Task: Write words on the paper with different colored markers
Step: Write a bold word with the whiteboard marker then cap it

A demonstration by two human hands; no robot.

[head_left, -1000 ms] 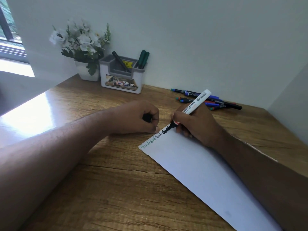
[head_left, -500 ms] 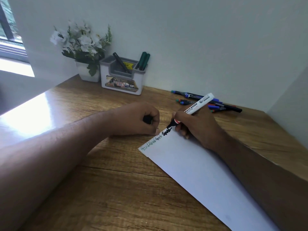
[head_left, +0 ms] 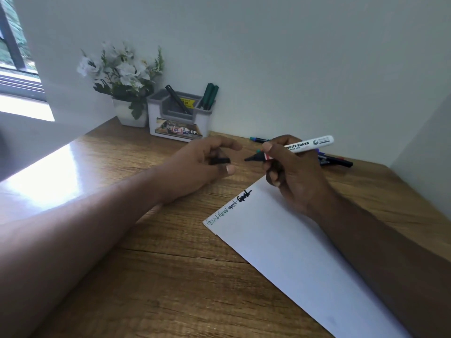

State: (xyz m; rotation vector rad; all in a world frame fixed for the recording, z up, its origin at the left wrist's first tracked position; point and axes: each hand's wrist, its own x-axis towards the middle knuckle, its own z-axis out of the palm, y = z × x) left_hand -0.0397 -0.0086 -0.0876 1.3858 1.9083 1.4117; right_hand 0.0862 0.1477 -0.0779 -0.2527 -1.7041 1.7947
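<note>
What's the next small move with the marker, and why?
Probably cap it: the right hand holds the whiteboard marker off the paper, tip pointing at the black cap pinched in the left hand, and the black word looks finished.

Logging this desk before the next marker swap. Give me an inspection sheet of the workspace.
Surface: wooden desk, window glare at left.
Job's things: paper with words in several colours along its top edge; uncapped black whiteboard marker; black cap; spare markers by the wall.
Clutter: organizer holding pens; flower pot.
Grippers: right hand holds marker above paper; left hand pinches cap, facing the tip.
Cables: nothing seen.
Surroundings: plain walls, window at left.
</note>
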